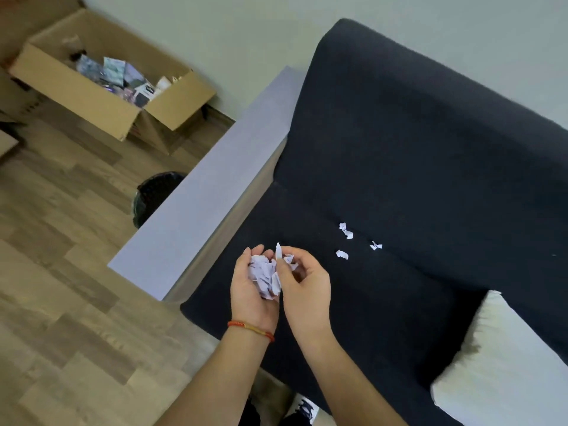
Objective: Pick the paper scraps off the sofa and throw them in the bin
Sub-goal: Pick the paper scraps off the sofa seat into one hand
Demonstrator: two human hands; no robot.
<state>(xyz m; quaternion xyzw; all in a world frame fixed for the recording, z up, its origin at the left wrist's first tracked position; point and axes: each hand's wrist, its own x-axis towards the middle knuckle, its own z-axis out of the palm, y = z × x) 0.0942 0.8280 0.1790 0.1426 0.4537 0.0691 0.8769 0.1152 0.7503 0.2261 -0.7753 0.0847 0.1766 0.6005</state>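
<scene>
Paper scraps (344, 254), three small white clusters, lie loose on the dark seat of the sofa (415, 186), close to the crease where the seat meets the backrest and just beyond the hands. A larger wad of gathered scraps (263, 276) sits in the cupped palm of the left hand (250, 290), whose fingers curl up around it. The right hand (302, 287) is beside the left, touching the wad, and pinches one upright sliver of paper (278, 251) between thumb and fingertips. A red-and-yellow cord bracelet (250, 327) circles the left wrist. Both hands are held over the front left part of the seat. The sofa's pale grey armrest (199, 210) runs along its left side; a black mesh bin (153, 195) stands on the wooden floor (61, 287) just past that armrest, partly hidden by it. Farther back, near the wall, an open cardboard box (92, 90) holds assorted packets and papers. A white cushion (504, 364) rests at the seat's right end. Dark shoes (302, 410) show at the lower edge.
</scene>
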